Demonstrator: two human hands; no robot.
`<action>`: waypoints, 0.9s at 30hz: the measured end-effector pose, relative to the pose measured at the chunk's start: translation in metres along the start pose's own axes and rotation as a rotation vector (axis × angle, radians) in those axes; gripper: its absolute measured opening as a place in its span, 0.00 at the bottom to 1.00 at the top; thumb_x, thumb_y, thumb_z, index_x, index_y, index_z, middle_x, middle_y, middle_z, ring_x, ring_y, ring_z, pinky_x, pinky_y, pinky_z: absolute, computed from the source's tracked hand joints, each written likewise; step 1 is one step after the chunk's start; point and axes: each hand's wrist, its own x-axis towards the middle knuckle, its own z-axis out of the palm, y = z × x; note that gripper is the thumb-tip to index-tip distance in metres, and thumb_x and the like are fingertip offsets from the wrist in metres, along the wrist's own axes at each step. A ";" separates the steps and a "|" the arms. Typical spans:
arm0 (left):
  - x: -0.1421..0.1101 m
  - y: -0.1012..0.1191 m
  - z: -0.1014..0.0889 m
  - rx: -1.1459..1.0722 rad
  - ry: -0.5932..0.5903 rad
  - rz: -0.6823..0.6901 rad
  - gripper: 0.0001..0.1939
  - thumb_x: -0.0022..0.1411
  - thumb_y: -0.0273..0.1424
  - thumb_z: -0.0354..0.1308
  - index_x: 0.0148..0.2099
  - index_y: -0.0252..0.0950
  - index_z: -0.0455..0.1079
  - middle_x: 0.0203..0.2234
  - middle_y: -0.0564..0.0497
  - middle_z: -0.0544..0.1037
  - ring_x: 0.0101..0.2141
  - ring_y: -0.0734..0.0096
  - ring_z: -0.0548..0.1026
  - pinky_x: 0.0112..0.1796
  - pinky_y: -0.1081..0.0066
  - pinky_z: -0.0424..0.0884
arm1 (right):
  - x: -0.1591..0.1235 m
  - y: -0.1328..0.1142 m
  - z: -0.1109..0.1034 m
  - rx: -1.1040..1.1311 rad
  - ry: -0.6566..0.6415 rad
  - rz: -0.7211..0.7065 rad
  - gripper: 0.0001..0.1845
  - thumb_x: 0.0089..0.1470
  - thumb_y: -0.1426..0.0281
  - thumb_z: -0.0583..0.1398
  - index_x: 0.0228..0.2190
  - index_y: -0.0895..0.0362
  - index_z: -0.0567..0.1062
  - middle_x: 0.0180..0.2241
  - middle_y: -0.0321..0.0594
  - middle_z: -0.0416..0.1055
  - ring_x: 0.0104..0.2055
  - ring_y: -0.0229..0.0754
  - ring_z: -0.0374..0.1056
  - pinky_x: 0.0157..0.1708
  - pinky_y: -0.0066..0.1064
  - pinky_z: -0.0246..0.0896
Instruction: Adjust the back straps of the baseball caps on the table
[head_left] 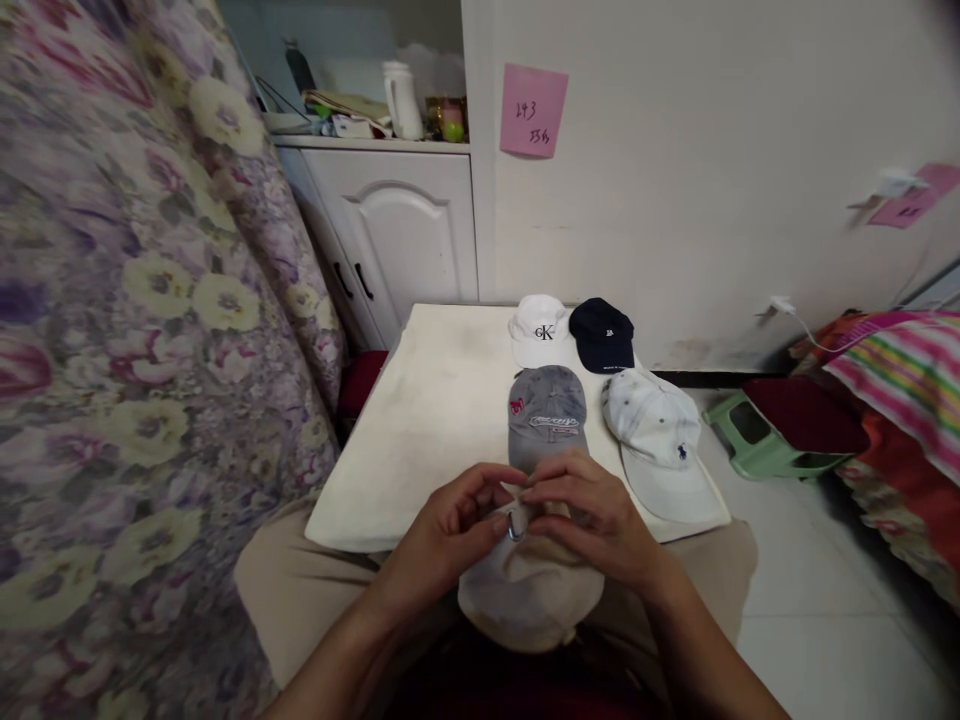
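A beige cap (529, 595) lies over my lap at the near edge of the table, its back strap and a small metal buckle (516, 524) facing up. My left hand (469, 515) pinches the strap by the buckle, thumb against the metal. On the other side my right hand (589, 510) grips the strap with bent fingers; its fingertips almost meet those of the left. Just beyond my hands sits a grey cap (547, 410) with white lettering and a red patch. To the right rests a pale cap (660, 440) with a small dark blue emblem.
The cream-covered table (420, 420) also bears a white cap (538, 330) and a navy cap (602, 335) at its far edge. A floral curtain (165, 350) hangs close on the left. A green stool (750, 440) with a dark red top stands right, near a bed (892, 430).
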 end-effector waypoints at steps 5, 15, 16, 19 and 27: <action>0.002 0.002 0.001 0.031 0.010 0.001 0.15 0.61 0.33 0.62 0.51 0.41 0.71 0.32 0.54 0.73 0.30 0.74 0.68 0.31 0.75 0.62 | 0.007 -0.007 -0.008 -0.169 -0.140 -0.074 0.13 0.59 0.72 0.60 0.47 0.52 0.74 0.42 0.44 0.72 0.42 0.45 0.68 0.41 0.40 0.66; 0.002 0.001 0.003 0.070 -0.007 0.002 0.19 0.62 0.32 0.60 0.55 0.41 0.67 0.36 0.52 0.72 0.38 0.68 0.69 0.40 0.70 0.65 | 0.023 -0.018 -0.017 -0.267 -0.464 -0.050 0.15 0.56 0.77 0.55 0.46 0.57 0.67 0.45 0.47 0.67 0.42 0.46 0.66 0.37 0.36 0.64; 0.003 0.000 0.003 0.064 -0.011 0.008 0.19 0.62 0.31 0.60 0.55 0.41 0.67 0.36 0.52 0.72 0.39 0.67 0.69 0.41 0.69 0.65 | 0.025 -0.019 -0.017 -0.282 -0.469 -0.046 0.16 0.54 0.78 0.55 0.46 0.57 0.67 0.45 0.47 0.67 0.41 0.45 0.65 0.35 0.36 0.63; 0.004 -0.003 0.002 0.043 -0.027 0.018 0.19 0.63 0.29 0.59 0.56 0.41 0.66 0.38 0.51 0.72 0.41 0.66 0.70 0.43 0.67 0.65 | 0.029 -0.020 -0.014 -0.319 -0.487 -0.035 0.15 0.52 0.78 0.56 0.43 0.57 0.66 0.42 0.45 0.65 0.37 0.44 0.63 0.32 0.35 0.60; 0.006 -0.009 -0.002 -0.062 -0.037 -0.012 0.23 0.60 0.29 0.63 0.57 0.41 0.65 0.35 0.52 0.74 0.36 0.69 0.71 0.38 0.69 0.65 | 0.030 -0.012 -0.010 -0.136 -0.431 0.028 0.11 0.47 0.79 0.57 0.33 0.55 0.64 0.36 0.39 0.62 0.35 0.40 0.61 0.32 0.31 0.58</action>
